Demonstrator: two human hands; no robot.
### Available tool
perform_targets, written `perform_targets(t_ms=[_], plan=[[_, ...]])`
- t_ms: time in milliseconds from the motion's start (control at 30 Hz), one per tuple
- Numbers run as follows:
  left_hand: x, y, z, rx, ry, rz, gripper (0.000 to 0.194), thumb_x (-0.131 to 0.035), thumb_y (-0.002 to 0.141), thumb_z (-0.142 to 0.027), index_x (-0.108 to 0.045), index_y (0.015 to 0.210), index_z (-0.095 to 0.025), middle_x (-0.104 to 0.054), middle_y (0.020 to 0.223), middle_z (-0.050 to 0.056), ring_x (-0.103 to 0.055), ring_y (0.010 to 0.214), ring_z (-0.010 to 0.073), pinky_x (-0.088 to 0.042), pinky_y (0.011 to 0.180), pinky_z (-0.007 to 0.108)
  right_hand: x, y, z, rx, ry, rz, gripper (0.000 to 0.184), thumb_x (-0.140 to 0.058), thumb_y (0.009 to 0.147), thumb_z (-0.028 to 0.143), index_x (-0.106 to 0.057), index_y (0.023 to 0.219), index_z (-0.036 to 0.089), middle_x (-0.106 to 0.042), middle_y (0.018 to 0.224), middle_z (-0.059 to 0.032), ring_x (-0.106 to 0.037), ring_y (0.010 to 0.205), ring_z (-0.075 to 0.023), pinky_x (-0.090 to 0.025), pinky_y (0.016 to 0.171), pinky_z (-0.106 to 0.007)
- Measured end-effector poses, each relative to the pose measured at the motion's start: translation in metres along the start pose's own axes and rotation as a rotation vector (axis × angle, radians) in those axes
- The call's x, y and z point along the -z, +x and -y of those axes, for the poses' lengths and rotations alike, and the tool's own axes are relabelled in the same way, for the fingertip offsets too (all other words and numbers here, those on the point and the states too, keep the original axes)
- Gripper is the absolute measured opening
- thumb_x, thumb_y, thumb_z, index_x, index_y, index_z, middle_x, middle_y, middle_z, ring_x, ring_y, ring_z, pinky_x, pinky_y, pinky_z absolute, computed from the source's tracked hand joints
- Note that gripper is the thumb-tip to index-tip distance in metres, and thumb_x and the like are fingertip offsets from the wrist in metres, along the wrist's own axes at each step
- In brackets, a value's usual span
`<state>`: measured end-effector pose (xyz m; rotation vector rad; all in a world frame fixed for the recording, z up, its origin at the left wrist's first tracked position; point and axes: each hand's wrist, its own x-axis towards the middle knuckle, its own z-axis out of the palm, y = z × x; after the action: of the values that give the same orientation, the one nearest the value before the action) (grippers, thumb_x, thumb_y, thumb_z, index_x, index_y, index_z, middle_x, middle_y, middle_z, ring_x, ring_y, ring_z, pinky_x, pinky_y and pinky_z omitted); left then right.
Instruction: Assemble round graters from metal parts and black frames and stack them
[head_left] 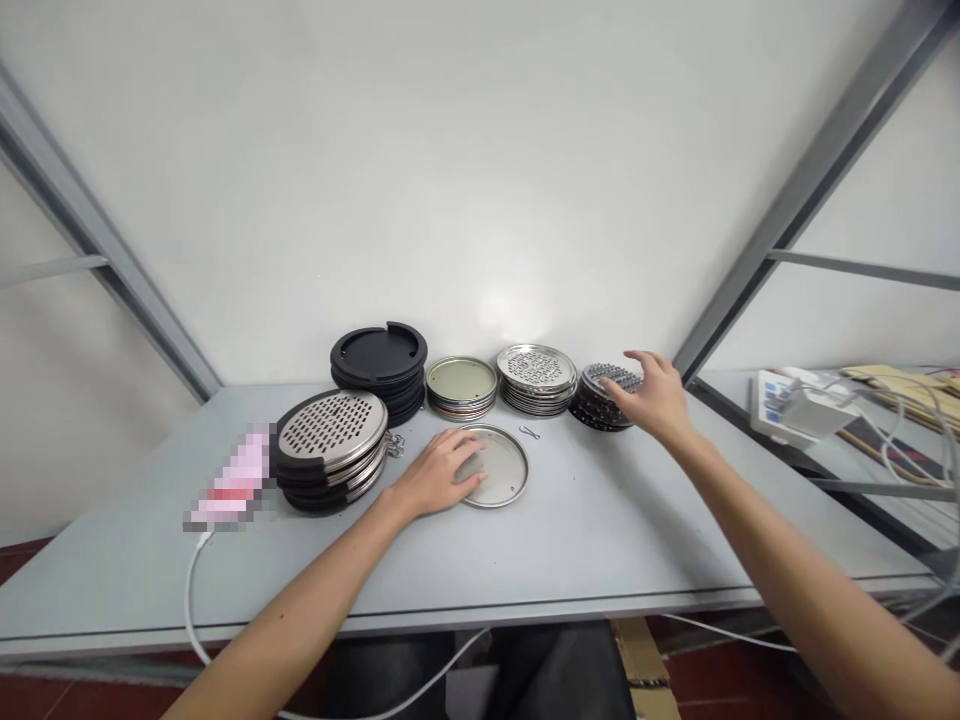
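Observation:
My left hand rests with spread fingers on the left rim of a round shallow metal plate lying on the table. My right hand is raised beside a stack of dark round grater discs, thumb and fingers apart, with nothing visible between them. Left of that stands a pile of silver perforated discs. Beside it is a pile of round plates with a greenish-gold one on top. A small metal clip lies between the plate and the silver pile.
Black rings are stacked at the back left. In front of them stands a stack of black-edged grater assemblies, with metal clips beside it. A blurred pink object has a white cable. A power strip sits on the right shelf.

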<state>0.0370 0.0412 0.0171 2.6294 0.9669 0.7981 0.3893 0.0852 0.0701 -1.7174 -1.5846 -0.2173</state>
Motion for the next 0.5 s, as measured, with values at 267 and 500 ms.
perform_targets(t_ms=[267, 500], plan=[[0.002, -0.014, -0.004, 0.037, -0.096, -0.055, 0.029, -0.061, 0.086, -0.031, -0.062, 0.113, -0.019, -0.061, 0.115, 0.010, -0.055, 0.108, 0.0245, -0.044, 0.102, 0.042, -0.019, 0.045, -0.050, -0.307, -0.100, 0.500, 0.111, -0.067, 0.059, 0.072, -0.036, 0.139, 0.001, -0.048, 0.135, -0.0327, -0.052, 0.121, -0.0440, -0.046, 0.093, -0.051], [0.001, -0.012, -0.005, 0.051, -0.124, -0.068, 0.029, -0.063, 0.085, -0.030, -0.063, 0.111, -0.019, -0.061, 0.115, 0.011, -0.056, 0.108, 0.0250, -0.046, 0.100, 0.041, -0.029, 0.046, -0.051, -0.311, -0.127, 0.487, 0.116, -0.068, 0.057, 0.073, -0.031, 0.143, 0.003, -0.053, 0.131, -0.0307, -0.056, 0.116, -0.0426, -0.047, 0.090, -0.048]])
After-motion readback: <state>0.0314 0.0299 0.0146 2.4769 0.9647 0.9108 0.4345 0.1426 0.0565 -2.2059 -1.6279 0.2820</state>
